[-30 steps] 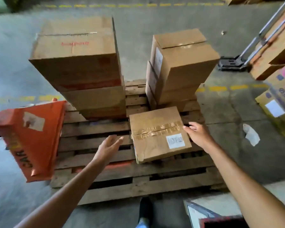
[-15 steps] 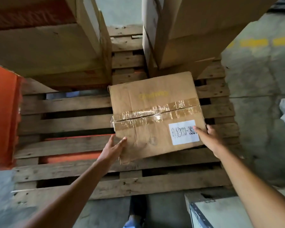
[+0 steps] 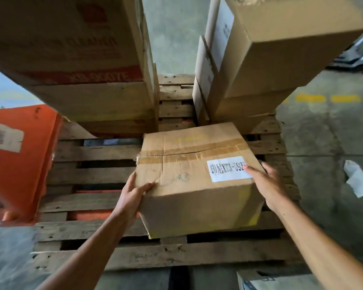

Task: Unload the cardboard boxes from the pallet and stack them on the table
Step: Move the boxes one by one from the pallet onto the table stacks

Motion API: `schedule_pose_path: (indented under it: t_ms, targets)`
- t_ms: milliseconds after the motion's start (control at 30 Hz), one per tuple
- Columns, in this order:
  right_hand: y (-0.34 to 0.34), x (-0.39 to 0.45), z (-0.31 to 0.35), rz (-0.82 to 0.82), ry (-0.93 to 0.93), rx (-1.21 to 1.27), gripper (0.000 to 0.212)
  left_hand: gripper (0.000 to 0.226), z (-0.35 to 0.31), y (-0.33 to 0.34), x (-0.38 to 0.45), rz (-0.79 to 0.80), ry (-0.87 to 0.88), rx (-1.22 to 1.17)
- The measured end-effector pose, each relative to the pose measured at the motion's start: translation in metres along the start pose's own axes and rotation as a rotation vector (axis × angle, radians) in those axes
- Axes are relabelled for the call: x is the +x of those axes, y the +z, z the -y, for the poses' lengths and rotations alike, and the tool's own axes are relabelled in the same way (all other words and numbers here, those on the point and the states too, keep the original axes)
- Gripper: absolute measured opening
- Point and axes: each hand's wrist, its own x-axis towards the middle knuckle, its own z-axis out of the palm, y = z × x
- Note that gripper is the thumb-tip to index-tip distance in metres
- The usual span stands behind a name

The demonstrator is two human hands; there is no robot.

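Both hands clamped on 1 small cardboard box. Left hand pressed against the box's left side, thumb laid over the top edge, fingers hidden down the side. Right hand wrapped round the right top edge, thumb resting on the white label, fingers out of sight behind the corner. Grip closed on the box from 2 opposite sides.

Box tilted, near face turned toward the camera, brown tape across the top seam, a pencilled circle on the top flap. Near lower edge over the planks of the wooden pallet; whether touching the wood or just above it, cannot tell.

Behind the box, 2 stacks on the pallet: tall left stack with red print and a red band, right stack of plain brown boxes, a bare gap of planks between them. The held box just in front of the right stack.

At far left, an orange box with a torn white sticker, beside the pallet's left edge. On the concrete floor to the right, a scrap of white paper and a dashed yellow line.
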Motion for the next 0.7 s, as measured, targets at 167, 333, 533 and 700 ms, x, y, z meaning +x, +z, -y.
schedule_pose_path:
  t_ms: [167, 333, 533, 700]
  targets:
    - [0.0, -0.064, 0.068, 0.116, -0.076, -0.004, 0.009, 0.054, -0.049, -0.047, -0.07, 0.02, 0.068, -0.019]
    - [-0.008, -0.183, 0.152, 0.105, -0.26, 0.021, 0.021, 0.038, -0.107, -0.113, -0.164, 0.054, 0.261, -0.02]
    - [-0.021, -0.386, 0.22, -0.094, -0.553, 0.111, 0.01, 0.025, -0.162, -0.195, -0.303, 0.212, 0.565, -0.074]
    - [-0.054, -0.562, 0.238, -0.339, -0.711, 0.192, 0.013, 0.046, -0.188, -0.239, -0.418, 0.394, 0.73, -0.083]
